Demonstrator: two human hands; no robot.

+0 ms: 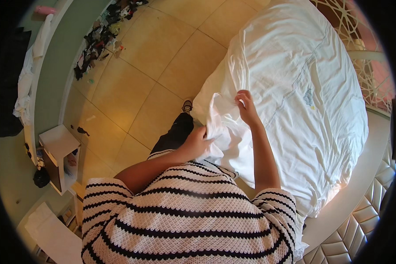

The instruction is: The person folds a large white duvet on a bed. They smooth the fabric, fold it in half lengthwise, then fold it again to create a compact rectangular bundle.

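A large white cloth cover (293, 85), wrinkled and bulging, spreads over what looks like a bed, with a seam along it and a small grey printed patch (308, 98). My left hand (195, 142) grips a bunched fold of the white cloth (217, 123) close to my waist. Farther forward, my right hand (246, 107) pinches the cloth near its left edge, fingers curled in. Between the two hands the fabric hangs in loose folds. What lies under the cover is hidden.
Tan floor tiles (132, 85) run along the left, with scattered dark clothes or scraps (99, 39) by the wall. A small white cabinet (60, 145) stands at left. On the right are a padded headboard (353, 227) and a lattice screen (366, 66).
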